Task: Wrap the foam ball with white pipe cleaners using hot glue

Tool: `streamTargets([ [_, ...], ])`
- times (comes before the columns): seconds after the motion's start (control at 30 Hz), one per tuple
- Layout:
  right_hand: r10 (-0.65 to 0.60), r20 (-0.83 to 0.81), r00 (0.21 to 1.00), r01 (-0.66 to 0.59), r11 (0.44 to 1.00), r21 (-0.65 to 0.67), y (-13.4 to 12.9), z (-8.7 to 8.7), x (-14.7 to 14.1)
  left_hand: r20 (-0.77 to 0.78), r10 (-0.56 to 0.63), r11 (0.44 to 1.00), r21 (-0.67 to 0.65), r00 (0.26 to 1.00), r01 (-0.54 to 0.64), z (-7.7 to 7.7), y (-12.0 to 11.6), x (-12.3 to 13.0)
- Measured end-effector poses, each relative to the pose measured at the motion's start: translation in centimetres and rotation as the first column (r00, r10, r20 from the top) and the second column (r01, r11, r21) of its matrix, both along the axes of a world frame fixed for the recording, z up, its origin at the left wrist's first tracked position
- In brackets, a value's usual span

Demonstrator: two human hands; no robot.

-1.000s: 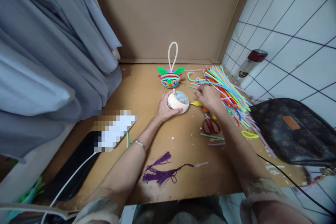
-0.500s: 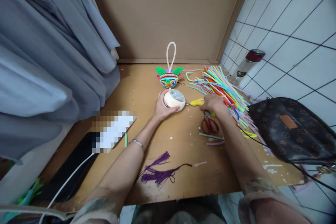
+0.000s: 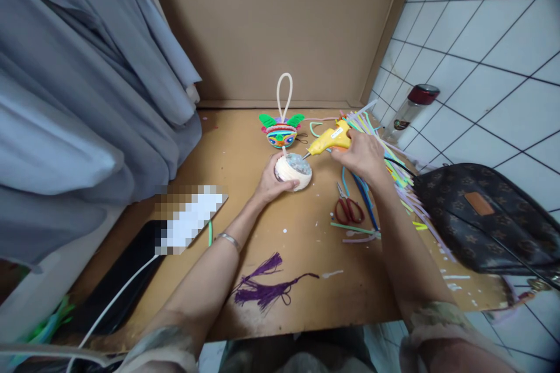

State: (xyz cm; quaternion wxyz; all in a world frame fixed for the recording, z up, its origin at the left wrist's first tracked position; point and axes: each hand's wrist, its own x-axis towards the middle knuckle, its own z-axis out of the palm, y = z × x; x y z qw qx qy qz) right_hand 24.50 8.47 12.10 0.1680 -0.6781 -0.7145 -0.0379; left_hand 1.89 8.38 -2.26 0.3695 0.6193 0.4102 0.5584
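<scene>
My left hand [image 3: 272, 182] is wrapped round a ball [image 3: 292, 179] partly covered in cream-coloured cord, with a greyish bare patch on top and a short cord end sticking up. In my right hand [image 3: 362, 154] is a yellow hot glue gun [image 3: 329, 139], its metal nozzle at the upper right of the ball, close to or touching the bare patch. Behind the ball sits a colourful animal-face ornament [image 3: 282, 133] with green ears and a tall cream loop. Red-handled scissors [image 3: 349, 210] lie below my right hand.
A pile of coloured pipe cleaners [image 3: 400, 183] lies on the right, beside a dark patterned bag [image 3: 494, 221] and a bottle [image 3: 413, 108]. Purple tassels [image 3: 266, 291] lie near the front. A phone [image 3: 192, 218], partly blurred out, and a black object [image 3: 126, 280] are on the left.
My right hand has lifted the glue gun from the table beside the pipe cleaners and brought its nozzle to the top of the ball. The ball has shifted slightly right.
</scene>
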Motion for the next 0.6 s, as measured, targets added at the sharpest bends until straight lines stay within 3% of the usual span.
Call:
streamTargets([
  [0.6,0.034,0.025,0.999,-0.036,0.998,0.053,0.2,-1.8,-1.8,-0.189,0.029,0.986,0.164,0.982,0.002,0.6,-0.2,0.2],
])
